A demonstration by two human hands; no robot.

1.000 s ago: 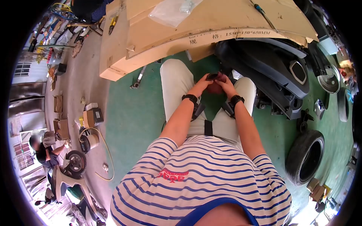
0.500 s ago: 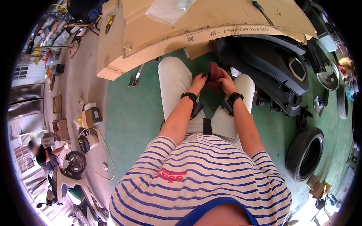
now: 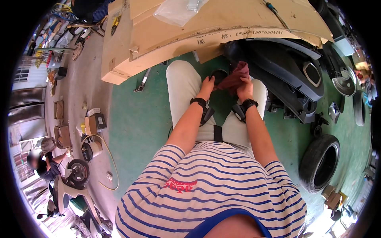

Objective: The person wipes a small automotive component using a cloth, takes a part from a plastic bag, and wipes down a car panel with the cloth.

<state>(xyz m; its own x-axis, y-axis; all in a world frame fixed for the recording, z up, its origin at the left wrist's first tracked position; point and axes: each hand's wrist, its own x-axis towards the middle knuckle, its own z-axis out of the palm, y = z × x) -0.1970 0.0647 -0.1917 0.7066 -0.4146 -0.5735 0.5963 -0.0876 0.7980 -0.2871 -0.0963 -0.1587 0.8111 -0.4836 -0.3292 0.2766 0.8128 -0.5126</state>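
Between my knees, my left hand (image 3: 207,87) is closed on a dark round part (image 3: 219,74); its exact kind is too small and dark to make out. My right hand (image 3: 245,89) grips a dark red cloth (image 3: 237,74), bunched and partly hanging toward the left hand. The cloth's lower left end lies beside the round part, and I cannot tell whether the two touch. Just beyond the right hand rests a large black plastic vehicle panel (image 3: 274,65).
A cardboard box (image 3: 170,41) spans the front, with a screwdriver (image 3: 278,16) and pliers (image 3: 115,24) on top. A metal tool (image 3: 143,80) lies on the green floor. At right lies a tire (image 3: 320,163); at left, a person (image 3: 49,164) is by a scooter (image 3: 65,194).
My right hand has drawn the cloth up and to the right, away from the left hand. The dark round part, hidden before, now shows in my left hand.
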